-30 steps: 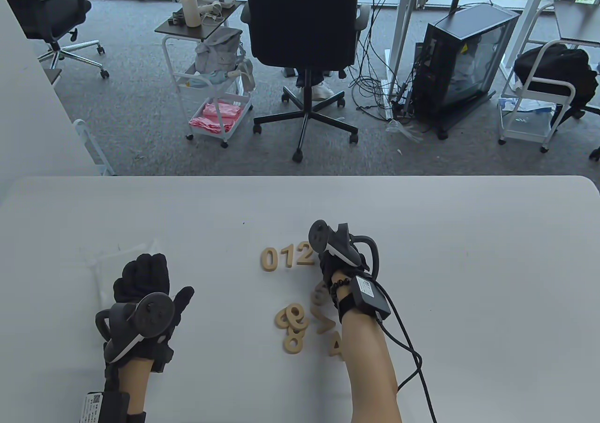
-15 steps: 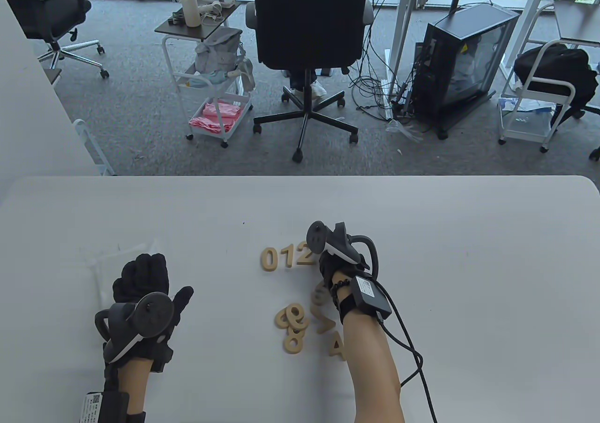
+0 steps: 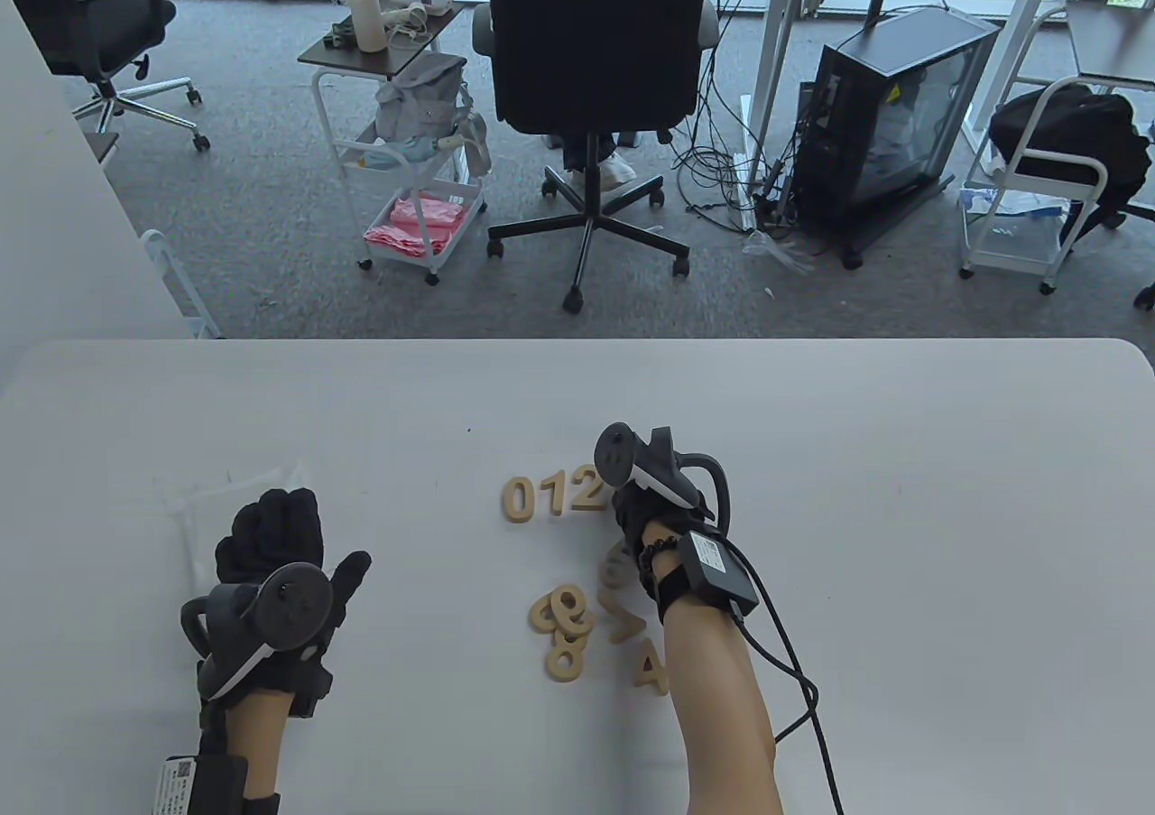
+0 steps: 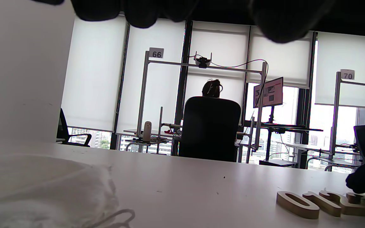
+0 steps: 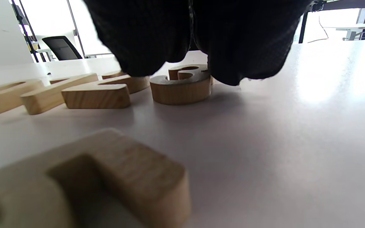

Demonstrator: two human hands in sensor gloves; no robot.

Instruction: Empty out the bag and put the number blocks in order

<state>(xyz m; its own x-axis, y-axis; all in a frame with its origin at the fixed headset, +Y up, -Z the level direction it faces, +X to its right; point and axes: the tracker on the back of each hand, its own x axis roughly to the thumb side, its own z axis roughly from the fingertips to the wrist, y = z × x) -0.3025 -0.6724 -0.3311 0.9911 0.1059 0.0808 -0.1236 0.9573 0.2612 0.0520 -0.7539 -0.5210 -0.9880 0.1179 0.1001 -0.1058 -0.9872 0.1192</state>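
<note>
Wooden number blocks 0 (image 3: 519, 498), 1 (image 3: 555, 494) and 2 (image 3: 587, 489) lie in a row on the white table (image 3: 902, 508); the row also shows in the left wrist view (image 4: 323, 204). My right hand (image 3: 636, 508) is just right of the 2. In the right wrist view its fingers (image 5: 144, 47) hold a 3 block (image 5: 181, 85) that rests flat on the table beside the 2. My left hand (image 3: 271, 517) rests palm down on the clear empty bag (image 3: 194, 504), gripping nothing.
Several loose number blocks lie in front of the row: a 9 or 6 (image 3: 564, 607), an 8 (image 3: 567, 659), a 7 (image 3: 624, 621), a 4 (image 3: 650, 668), and one (image 3: 615, 569) partly under my right wrist. The glove cable (image 3: 794, 671) trails right.
Almost nothing. My right hand has shifted very slightly at the end of the row. The left hand and the loose blocks have not moved.
</note>
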